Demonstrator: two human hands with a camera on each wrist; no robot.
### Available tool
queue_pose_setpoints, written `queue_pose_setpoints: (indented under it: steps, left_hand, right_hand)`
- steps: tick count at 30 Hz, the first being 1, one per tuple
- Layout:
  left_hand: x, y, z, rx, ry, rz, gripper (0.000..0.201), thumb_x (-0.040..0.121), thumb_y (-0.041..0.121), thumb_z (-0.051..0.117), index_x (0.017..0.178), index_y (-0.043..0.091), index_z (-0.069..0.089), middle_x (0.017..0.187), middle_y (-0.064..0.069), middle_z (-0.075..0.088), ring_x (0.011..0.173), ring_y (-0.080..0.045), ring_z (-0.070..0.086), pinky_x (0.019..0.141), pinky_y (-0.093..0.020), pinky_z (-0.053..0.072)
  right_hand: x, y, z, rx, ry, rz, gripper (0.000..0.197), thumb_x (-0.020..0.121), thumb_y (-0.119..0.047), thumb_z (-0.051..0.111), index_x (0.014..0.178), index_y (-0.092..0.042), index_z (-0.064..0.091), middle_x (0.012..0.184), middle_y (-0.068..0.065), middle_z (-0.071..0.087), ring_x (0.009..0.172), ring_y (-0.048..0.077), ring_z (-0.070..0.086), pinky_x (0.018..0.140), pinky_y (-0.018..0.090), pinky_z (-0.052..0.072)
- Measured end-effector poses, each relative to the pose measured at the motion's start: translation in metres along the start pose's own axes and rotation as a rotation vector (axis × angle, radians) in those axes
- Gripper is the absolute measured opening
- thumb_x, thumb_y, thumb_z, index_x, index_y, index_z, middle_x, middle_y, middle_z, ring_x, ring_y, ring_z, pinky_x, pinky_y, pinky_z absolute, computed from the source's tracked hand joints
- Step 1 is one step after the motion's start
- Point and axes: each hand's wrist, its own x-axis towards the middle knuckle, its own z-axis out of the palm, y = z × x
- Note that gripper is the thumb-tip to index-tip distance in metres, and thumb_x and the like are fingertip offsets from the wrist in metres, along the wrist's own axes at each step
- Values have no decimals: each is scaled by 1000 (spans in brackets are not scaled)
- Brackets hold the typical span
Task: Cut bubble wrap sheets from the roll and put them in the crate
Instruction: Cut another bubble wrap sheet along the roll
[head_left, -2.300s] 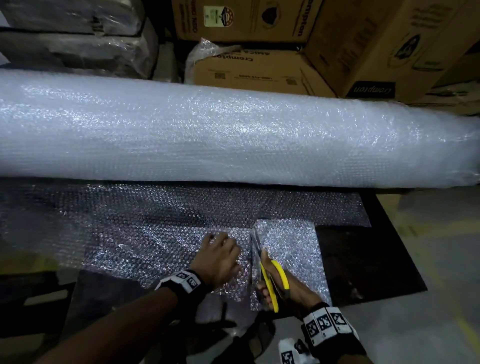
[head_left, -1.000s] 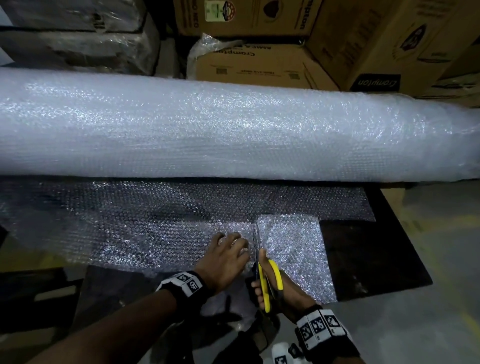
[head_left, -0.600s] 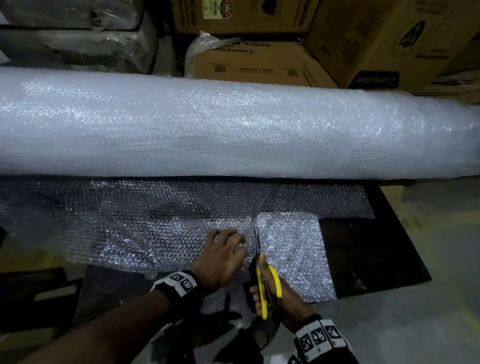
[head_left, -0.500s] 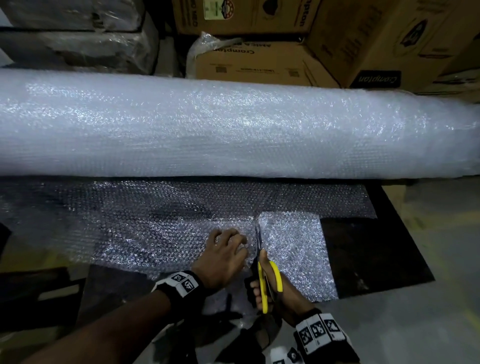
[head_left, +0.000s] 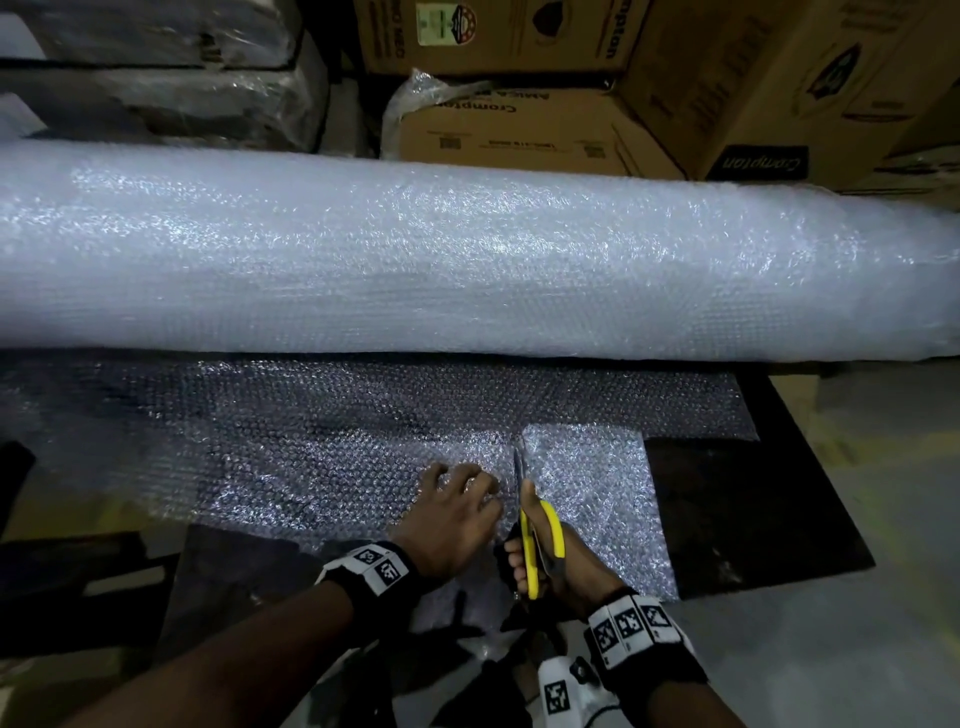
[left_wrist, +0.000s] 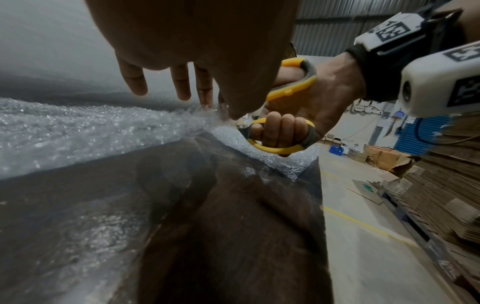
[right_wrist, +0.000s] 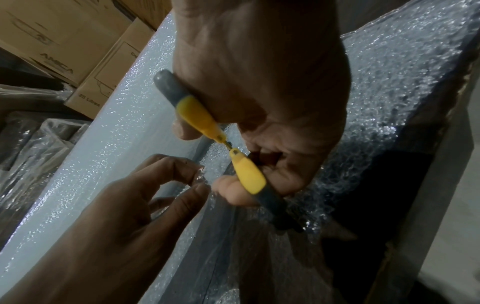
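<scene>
Cutting clear unrolled bubble wrap sheet (head_left: 332, 457) lying before big white roll (head_left: 467, 260): right hand (head_left: 550, 558) curling fingers through yellow-handled scissors (head_left: 535, 540), left hand (head_left: 452, 514) pinching sheet edge beside blades. Next likely needing longer forward snips; crate unseen.

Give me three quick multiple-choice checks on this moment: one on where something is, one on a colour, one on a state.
1. Where is the left hand?
A. on the big roll
B. on the unrolled bubble wrap, left of the cut line
C. on a carton

2. What colour are the scissors' handles?
A. red
B. green
C. yellow with grey

3. How far along is the strip on the right?
A. partly cut, still joined to the unrolled sheet at its far end
B. cut free and lifted
C. untouched

Answers:
1 B, its fingers pinch the wrap beside the blades.
2 C, seen on the scissors in the right hand.
3 A, the slit ends short of the roll.
</scene>
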Motion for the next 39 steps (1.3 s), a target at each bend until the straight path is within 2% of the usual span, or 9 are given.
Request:
queue_pose_setpoints:
  steps: [4,7,11,17,22,25,31,34,39]
  left_hand:
    - [1,3,2,28,-42,-44,21,76,30,77,90,18,67,111,-5,64,107,-30,60,85,-60,50]
    - [2,5,1,35,-60,-57,25,73,29,80,90,18,67,110,-5,64,108,-30,58,84,-60,51]
    - [3,5,-2,50,-68,-65,24,73,31,79,89,19,66,109,-4,62,108,-28,53,86,-61,50]
    - [3,5,-1,71,-99,-65,24,74,30,78,90,18,66,109,-4,62,106,-28,53,85,-61,50]
    - [3,4,-3,72,-74,-50,12,82,28,60,89,19,65,109,-3,62,103,-28,56,85,-58,49]
    - [2,4,0,77,-93,-44,16,79,28,70,90,18,65,109,-4,62,106,-28,53,83,-60,50]
    - [1,6,0,83,-104,-32,25,83,28,44,88,19,67,107,-5,63,105,-29,58,84,-58,50]
    - [0,6,2,87,-107,-29,22,83,28,46,88,20,65,107,-4,62,104,-28,57,85,-56,48]
    - [0,9,5,95,-123,-29,18,80,27,59,94,17,65,110,-5,60,107,-28,53,85,-58,49]
  right_hand:
    - [1,-2,2,3,26,-25,92,53,-88,58,78,1,64,59,10,59,48,21,57,47,26,49]
    - [2,-3,4,9,47,-33,86,55,-86,56,73,-2,61,56,8,57,46,20,54,46,24,47]
    - [4,-4,7,-10,85,-55,83,51,-87,60,69,-6,58,54,6,53,45,19,50,45,24,43]
    - [5,-8,4,-62,116,-99,78,56,-84,59,66,-7,56,49,4,49,40,19,46,41,23,40]
    - [5,-10,4,-5,106,-74,80,61,-85,54,67,-5,57,52,7,52,43,20,50,42,24,42]
    - [5,-12,8,33,63,-45,84,56,-89,53,68,-6,55,54,8,50,44,21,48,43,24,41]
    - [9,-14,9,13,79,-94,76,64,-83,59,72,-8,54,52,3,47,40,17,46,39,23,37]
    - [8,-15,7,0,80,-108,75,71,-81,57,74,-6,55,53,4,48,41,17,47,41,23,39]
    - [10,-19,6,3,24,-65,85,59,-92,53,70,-9,56,55,5,52,45,18,51,46,25,44]
